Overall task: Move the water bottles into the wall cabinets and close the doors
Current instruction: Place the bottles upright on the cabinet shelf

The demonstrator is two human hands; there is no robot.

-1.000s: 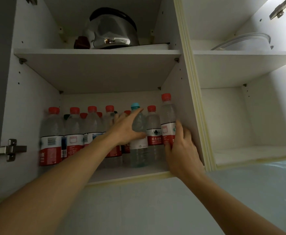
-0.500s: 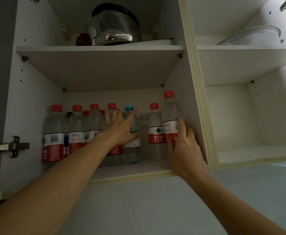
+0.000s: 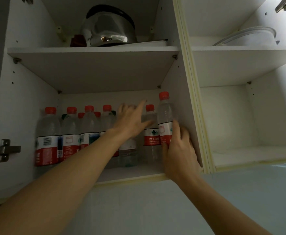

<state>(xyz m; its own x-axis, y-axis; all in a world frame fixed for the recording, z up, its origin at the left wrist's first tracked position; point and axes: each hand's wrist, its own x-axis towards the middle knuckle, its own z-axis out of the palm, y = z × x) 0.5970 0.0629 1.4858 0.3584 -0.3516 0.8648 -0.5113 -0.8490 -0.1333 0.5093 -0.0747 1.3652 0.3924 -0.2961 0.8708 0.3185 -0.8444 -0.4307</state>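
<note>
**Last bottles going into the left wall cabinet**

While both arms are reaching up, the left wall cabinet [image 3: 94, 70] is standing open, its lower shelf [image 3: 130, 173] carrying a packed row of red-capped water bottles [image 3: 69, 133]; a steel kettle [image 3: 108, 28] is sitting on the shelf above. The neighbouring right cabinet [image 3: 240, 116] is also open, its lower compartment holding no bottles and a clear lidded container [image 3: 250, 36] resting higher up.

The right hand [image 3: 177, 150] is wrapping its grip round the tall red-labelled bottle [image 3: 166, 122] hard against the cabinet's right wall, fingers curled on the label. The left hand [image 3: 132, 121] is blurring with its fingers spread straight, in front of the clear bottle [image 3: 127, 153] in the middle; I cannot tell whether it is touching anything.

Crowding looks like the risk here: a sweeping left hand could be knocking a neighbouring bottle over, and one fall in so tight a row might be toppling others or rolling one off the shelf's front edge.

Compared with half a second ago, the left hand is lifting away from the blue-capped bottle and shifting rightward, now hiding that cap, while the right hand is keeping its hold.
</note>
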